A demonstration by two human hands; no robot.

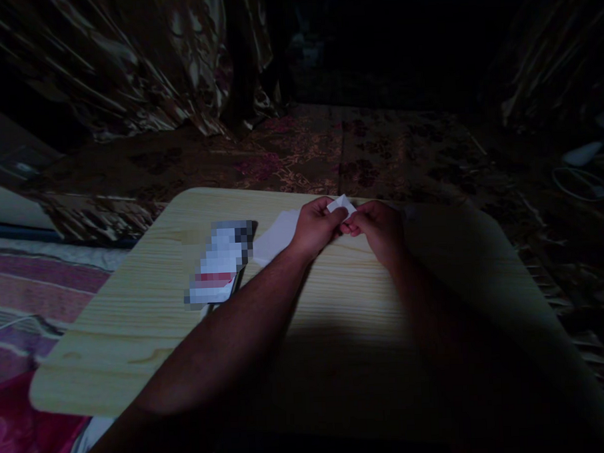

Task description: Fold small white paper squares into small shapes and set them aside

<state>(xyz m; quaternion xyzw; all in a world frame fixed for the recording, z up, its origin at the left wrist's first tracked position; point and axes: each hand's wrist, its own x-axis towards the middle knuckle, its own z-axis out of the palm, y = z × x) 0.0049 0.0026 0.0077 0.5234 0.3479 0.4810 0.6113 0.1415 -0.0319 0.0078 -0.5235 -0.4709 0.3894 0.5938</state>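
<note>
A small folded piece of white paper [342, 205] is pinched between my two hands above the far part of the wooden table. My left hand [316, 224] is closed on its left side, the thumb lying across the lower part. From the right, my right hand [381, 228] grips the lower right edge with thumb and fingers. One corner of the paper points up and away. More white paper [277, 237] lies flat on the table, partly hidden behind my left hand and forearm.
Left of my forearm, a phone-like flat object [221, 260] with a blurred face lies on the pale wooden table [111, 328]. Beyond the table is a ledge covered in patterned cloth [299, 150], with curtains [194, 57] above. A striped cover [49, 284] is at the left. A white cable [578, 184] lies at the right.
</note>
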